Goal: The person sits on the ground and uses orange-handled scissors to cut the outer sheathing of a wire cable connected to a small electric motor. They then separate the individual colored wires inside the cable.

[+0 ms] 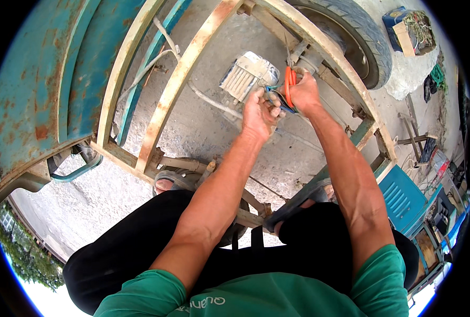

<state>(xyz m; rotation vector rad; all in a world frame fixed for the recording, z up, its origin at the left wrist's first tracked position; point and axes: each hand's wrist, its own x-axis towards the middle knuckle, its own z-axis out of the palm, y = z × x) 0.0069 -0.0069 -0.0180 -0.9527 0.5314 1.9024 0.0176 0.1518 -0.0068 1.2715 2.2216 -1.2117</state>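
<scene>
we see the left hand [260, 113] mostly curled, fingertips pinching thin wires [271, 90] near the pale, ribbed motor [240, 79]; right hand [303, 93] closed round orange-handled scissors [289, 84], tips aimed away from us. we'd keep the 2 hands close, brace the wires and mind the tips. rough, dusty concrete floor [208, 137] below; a rusty metal frame [174, 92] surrounds the work, with 1 tyre [378, 58] and a cluttered box [419, 33] upper right.
</scene>
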